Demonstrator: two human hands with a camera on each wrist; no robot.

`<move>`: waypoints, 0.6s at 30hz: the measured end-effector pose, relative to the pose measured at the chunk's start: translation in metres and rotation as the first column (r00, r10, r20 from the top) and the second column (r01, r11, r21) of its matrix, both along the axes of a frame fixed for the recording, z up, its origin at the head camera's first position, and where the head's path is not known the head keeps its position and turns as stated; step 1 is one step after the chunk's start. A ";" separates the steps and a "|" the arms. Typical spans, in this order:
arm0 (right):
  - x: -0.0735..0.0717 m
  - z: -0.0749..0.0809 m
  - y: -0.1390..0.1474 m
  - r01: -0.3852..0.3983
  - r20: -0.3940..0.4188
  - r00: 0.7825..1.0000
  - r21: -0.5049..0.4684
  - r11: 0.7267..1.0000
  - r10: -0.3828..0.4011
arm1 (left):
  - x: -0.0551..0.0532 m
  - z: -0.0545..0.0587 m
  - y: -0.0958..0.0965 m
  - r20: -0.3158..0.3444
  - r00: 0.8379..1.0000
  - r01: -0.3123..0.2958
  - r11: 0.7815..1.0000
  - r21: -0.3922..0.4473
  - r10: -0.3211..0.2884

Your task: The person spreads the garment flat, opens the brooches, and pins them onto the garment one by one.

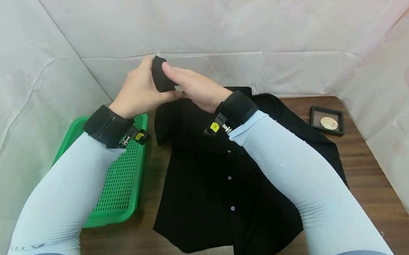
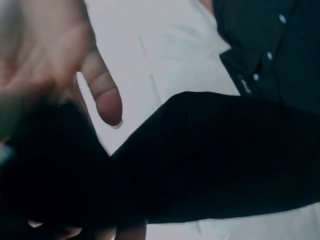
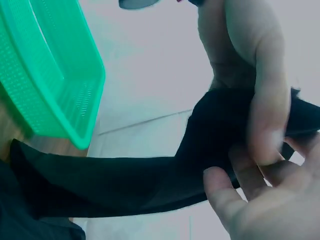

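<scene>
And the left hand [image 1: 138, 90] and right hand [image 1: 201, 89] are gripping the black shirt [image 1: 198, 196] by a raised sleeve end [image 1: 161, 76]; its body is lying spread, seemingly unfolded, on the surface [image 1: 368, 188], that sleeve not yet down, dark cloth hiding any cuff fastening

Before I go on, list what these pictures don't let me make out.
Head: part of the green basket, hidden by the left forearm.
Head: part of the black shirt, hidden by the right forearm.
Left wrist: most of the fingers at the bottom, behind black cloth.
Right wrist: the grey object, cut by the top edge.
</scene>
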State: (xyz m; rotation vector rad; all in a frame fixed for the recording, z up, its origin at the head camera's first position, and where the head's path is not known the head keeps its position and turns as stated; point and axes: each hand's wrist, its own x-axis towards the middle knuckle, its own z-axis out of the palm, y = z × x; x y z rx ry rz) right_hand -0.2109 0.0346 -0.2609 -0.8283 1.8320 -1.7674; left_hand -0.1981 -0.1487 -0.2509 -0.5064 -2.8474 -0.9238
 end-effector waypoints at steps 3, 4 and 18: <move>0.002 0.001 0.000 0.003 -0.020 1.000 0.045 0.999 -0.002 | -0.006 0.007 0.003 -0.042 0.999 -0.016 0.998 -0.065 0.013; 0.003 0.001 0.000 0.016 -0.031 0.999 0.060 0.998 -0.014 | -0.008 0.010 0.003 -0.059 0.998 -0.025 0.997 -0.078 0.021; 0.006 -0.063 0.029 0.057 -0.062 0.997 0.400 0.915 -0.036 | -0.076 0.043 -0.067 -0.181 0.940 -0.315 0.938 -0.145 0.288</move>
